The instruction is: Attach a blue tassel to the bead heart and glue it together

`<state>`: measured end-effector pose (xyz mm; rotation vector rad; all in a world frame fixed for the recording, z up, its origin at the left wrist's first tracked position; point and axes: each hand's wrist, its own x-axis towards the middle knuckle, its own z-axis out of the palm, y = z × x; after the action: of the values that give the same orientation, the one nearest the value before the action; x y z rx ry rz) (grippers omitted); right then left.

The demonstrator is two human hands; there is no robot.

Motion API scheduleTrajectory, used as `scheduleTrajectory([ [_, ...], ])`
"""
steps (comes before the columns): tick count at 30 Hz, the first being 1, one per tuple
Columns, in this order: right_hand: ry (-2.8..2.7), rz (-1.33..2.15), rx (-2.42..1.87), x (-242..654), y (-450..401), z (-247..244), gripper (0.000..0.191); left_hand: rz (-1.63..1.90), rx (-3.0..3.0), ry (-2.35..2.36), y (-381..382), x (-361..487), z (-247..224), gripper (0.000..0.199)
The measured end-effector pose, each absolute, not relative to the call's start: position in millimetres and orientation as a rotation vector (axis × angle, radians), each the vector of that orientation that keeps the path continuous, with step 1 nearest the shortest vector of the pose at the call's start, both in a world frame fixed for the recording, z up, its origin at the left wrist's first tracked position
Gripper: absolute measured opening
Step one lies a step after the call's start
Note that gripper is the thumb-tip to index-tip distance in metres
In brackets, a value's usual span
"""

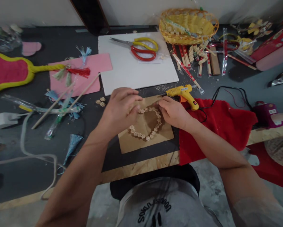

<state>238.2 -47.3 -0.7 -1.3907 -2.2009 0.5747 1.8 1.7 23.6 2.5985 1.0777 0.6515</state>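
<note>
A ring of small pale wooden flowers (pixel 148 137) lies on a brown cardboard piece (pixel 129 145). My left hand (pixel 122 108) hovers over the ring's left side, fingers loosely bent, with a gap between thumb and fingertips; nothing shows in it. At the ring's upper right, my right hand (pixel 173 111) has its thumb and fingers pinched together. Whatever is between them, if anything, is too small to make out. Just beyond that hand lies a yellow hot glue gun (pixel 182 93), its nozzle pointing left. A few loose flowers (pixel 100 101) sit left of the cardboard.
Scissors (pixel 136 47) rest on a white board (pixel 141 75). A yellow wicker basket (pixel 188 39) stands at the back, wrapped sticks (pixel 188 72) before it. Red cloth (pixel 217 126) lies right; tassels (pixel 72 145), wooden sticks (pixel 84 90) and a white cable (pixel 23 135) lie left.
</note>
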Motion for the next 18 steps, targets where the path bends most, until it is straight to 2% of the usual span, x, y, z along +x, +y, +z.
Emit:
scheduleTrajectory([
  [7,-2.167,0.625,-1.403,239.5,-47.4,-0.2,0.023,0.568,2.636,1.295,-24.4,-31.7,41.9,0.025],
  [14,-2.108,0.640,-1.372,243.4,-44.9,4.2,0.018,0.517,2.609,1.321,-100.2,-60.0,15.9,0.026],
  [18,-2.208,0.487,-1.363,236.6,-45.3,13.1,0.020,0.535,2.706,1.241,-138.4,-69.2,3.9,0.028],
])
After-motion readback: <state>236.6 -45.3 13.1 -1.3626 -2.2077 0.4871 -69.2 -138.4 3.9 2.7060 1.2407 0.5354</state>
